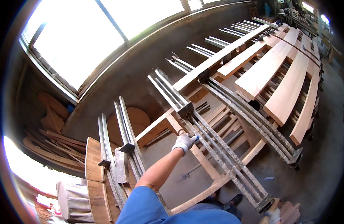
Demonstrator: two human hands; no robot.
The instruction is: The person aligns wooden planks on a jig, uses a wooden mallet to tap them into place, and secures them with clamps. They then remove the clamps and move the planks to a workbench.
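Note:
My left hand [185,142], in a pale glove with a blue patch near the fingertips, is closed over a wooden crossbar of the rack. A small ring [181,131] shows beside its fingers; what they grip is hidden. Just to the right, a long metal bar clamp [224,156] slopes across the rack, with a dark jaw [186,109] partway along it. At the lower edge, my gloved right hand [273,215] is partly in view by the clamp's near end [264,202]. Its fingers cannot be made out. Short wood strips [289,212] lie beside it.
Several pale boards [259,76] rest on more bar clamps at the right. Another bar clamp [250,115] runs between them and me. Two clamps [129,145] stand left of my arm, near a curved wooden panel [95,160]. Scrap wood [54,147] is piled below the window.

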